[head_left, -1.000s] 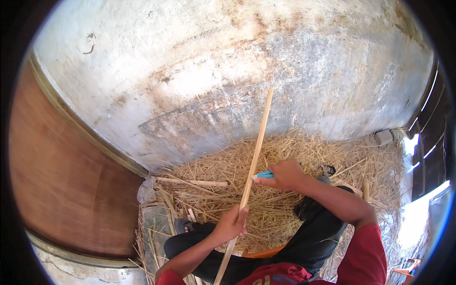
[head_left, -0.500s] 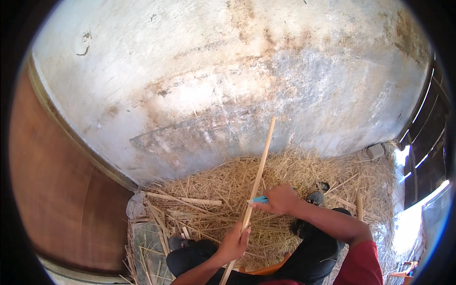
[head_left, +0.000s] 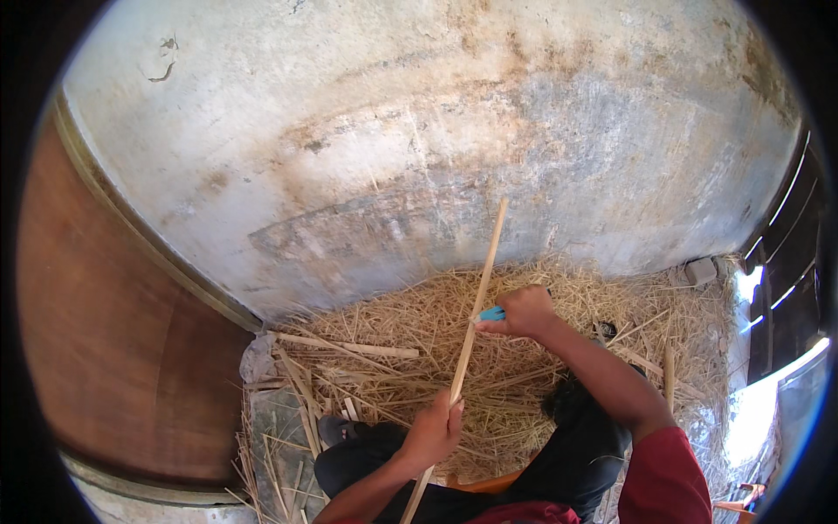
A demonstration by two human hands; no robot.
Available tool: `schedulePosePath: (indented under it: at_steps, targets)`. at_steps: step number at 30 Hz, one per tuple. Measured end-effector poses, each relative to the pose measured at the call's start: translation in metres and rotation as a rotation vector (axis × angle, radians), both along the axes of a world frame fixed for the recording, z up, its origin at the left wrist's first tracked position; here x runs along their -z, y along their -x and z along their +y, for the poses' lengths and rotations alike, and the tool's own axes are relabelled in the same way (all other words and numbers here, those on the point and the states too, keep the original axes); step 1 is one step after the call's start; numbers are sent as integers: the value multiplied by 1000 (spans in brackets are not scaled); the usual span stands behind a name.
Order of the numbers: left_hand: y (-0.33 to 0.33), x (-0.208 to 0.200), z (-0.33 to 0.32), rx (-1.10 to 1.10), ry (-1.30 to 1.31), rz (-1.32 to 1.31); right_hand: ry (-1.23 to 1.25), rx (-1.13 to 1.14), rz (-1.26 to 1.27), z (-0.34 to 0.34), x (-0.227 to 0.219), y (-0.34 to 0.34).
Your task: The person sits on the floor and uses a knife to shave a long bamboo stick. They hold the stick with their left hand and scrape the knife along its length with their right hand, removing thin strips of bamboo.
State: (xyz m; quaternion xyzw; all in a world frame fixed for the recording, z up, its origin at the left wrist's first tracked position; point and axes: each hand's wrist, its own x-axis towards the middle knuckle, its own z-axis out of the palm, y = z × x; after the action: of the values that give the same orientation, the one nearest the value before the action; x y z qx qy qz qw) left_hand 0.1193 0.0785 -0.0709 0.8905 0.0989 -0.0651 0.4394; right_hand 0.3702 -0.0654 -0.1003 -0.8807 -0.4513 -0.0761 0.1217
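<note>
The person wears a dark red short-sleeved shirt (head_left: 668, 476), its sleeve ending above the right elbow, black trousers (head_left: 572, 445), and a dark shoe (head_left: 336, 428); both forearms and hands are bare

Bright daylight glare at right edge, sharp centre, fisheye-bent dark rim.
</note>
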Motion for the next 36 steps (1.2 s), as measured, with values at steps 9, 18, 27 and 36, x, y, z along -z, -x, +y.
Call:
schedulePosePath:
  at_steps: [9, 18, 27, 36]
  targets:
    - [43, 12, -9, 127, 57, -13, -67, 425, -144, -64, 1, -70]
    - [50, 16, -8, 170, 20, -110, -97, 691, -222, -97, -5, -101]
    - [51, 19, -16, 237, 258, -141, -190, 1099, 240, -176, 37, -129]
    - [22, 21, -1, -123, 831, 213, 114, 183, 342, -45, -47, 41]
